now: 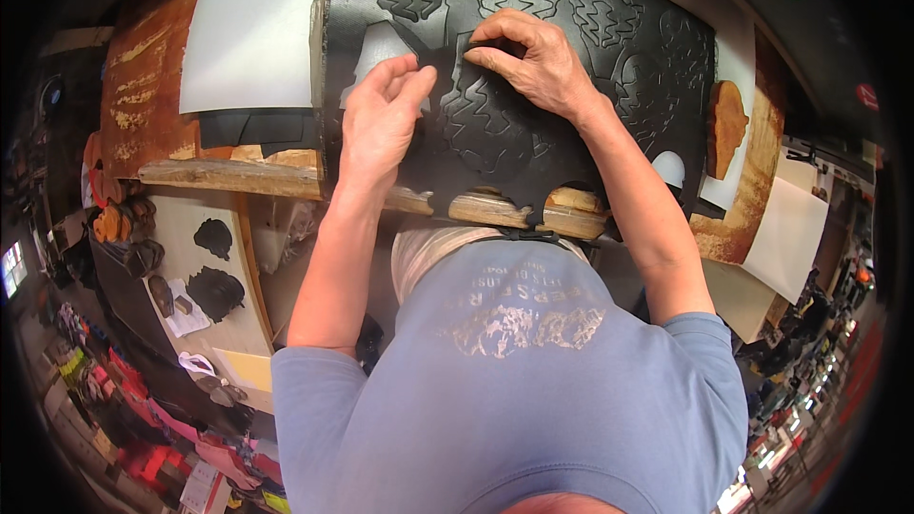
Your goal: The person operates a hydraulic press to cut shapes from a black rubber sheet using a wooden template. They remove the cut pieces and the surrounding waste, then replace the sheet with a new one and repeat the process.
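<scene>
1. Black, smooth flat sheet (438, 173) lies across the bench in front of you, scored with jagged, rounded outlines; both your hands are over it.
2. Your left hand (381, 124): fingers curled, thumb near forefinger, beside a pale gap in the sheet; cannot tell whether it grips anything.
3. Your right hand (541, 62): thumb and forefinger bent toward each other over an outline; hold on the black material unclear.
4. Glossy white sheet (249, 29): left of the black one.

Worn brown worktop (152, 67) amid colourful clutter (133, 395)
</scene>
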A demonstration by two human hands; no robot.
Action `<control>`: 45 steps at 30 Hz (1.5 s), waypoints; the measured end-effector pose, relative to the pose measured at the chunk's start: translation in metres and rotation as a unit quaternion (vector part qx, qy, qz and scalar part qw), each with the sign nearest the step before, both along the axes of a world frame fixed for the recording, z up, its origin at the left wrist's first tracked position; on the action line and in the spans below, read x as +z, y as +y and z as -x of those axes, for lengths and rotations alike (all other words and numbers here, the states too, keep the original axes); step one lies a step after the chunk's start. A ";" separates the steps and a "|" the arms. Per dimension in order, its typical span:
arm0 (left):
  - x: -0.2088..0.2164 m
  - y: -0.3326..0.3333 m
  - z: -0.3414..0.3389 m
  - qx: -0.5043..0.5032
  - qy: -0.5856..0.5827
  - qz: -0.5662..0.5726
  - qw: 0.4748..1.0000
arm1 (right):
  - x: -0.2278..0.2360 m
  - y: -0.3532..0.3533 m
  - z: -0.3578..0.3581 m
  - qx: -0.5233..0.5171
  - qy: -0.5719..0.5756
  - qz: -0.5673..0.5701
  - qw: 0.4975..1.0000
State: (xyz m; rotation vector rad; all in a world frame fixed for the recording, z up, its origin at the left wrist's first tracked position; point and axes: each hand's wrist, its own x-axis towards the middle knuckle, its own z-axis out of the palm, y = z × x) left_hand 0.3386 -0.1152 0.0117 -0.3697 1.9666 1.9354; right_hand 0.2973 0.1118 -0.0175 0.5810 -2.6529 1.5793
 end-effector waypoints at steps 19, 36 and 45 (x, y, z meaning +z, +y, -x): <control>-0.040 0.025 0.017 0.035 0.070 -0.214 0.974 | -0.001 0.004 -0.010 -0.043 0.051 -0.004 0.998; -0.028 0.028 0.028 0.061 0.047 -0.172 0.982 | 0.016 0.009 -0.061 0.008 0.183 -0.010 0.983; -0.033 0.032 0.028 0.105 0.046 -0.162 0.980 | 0.068 0.023 -0.112 0.142 0.154 0.058 0.976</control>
